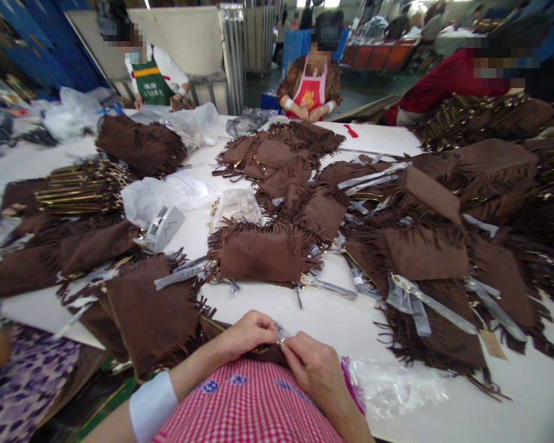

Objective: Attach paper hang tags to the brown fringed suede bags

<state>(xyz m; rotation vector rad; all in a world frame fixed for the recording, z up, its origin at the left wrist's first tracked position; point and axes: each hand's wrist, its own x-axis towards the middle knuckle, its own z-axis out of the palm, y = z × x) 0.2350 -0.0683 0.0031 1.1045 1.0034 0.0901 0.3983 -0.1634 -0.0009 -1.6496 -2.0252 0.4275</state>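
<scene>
Close to my body, my left hand (252,335) and my right hand (314,364) meet fingertip to fingertip. Both are closed in a pinch at a small shiny metal clasp (281,342). It sits by the end of a brown zippered bag (212,328), which lies against my checked apron and is largely covered by my hands. A scrap of clear wrap shows just behind the fingertips. Beyond them, a brown fringed bag (261,255) lies flat on the white table (268,301), its strap hardware wrapped in plastic.
Brown fringed bags are heaped left (150,307) and right (427,255). A white tape dispenser (163,229) stands at left, beside crumpled plastic (166,197). A clear plastic bag (397,384) lies right of my right hand. Several people work across the table; another person's arm shows far left.
</scene>
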